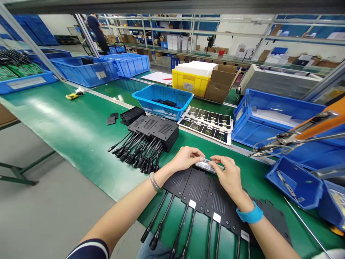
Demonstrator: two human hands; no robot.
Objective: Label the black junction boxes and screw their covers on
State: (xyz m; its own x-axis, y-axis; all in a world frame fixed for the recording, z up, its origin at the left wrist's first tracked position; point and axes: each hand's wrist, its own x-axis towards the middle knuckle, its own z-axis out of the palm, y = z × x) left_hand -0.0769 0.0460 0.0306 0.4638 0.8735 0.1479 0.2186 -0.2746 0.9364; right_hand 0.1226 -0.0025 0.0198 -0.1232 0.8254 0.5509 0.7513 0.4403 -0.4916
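Between my two hands is a small sheet of white labels, curved and printed with dark text. My left hand pinches its left end, and my right hand pinches it on the right. Beneath them lies a row of flat black cased units with ribbed tops, their cables hanging toward me. White labels sit near the lower edge of several units, one of them a small square label. My right forearm hides part of the row.
Stacked black units with cables lie left of my hands. Behind are a light blue basket, sticker sheets and a yellow bin. Blue bins and an orange arm-like tool stand right. A person is far back.
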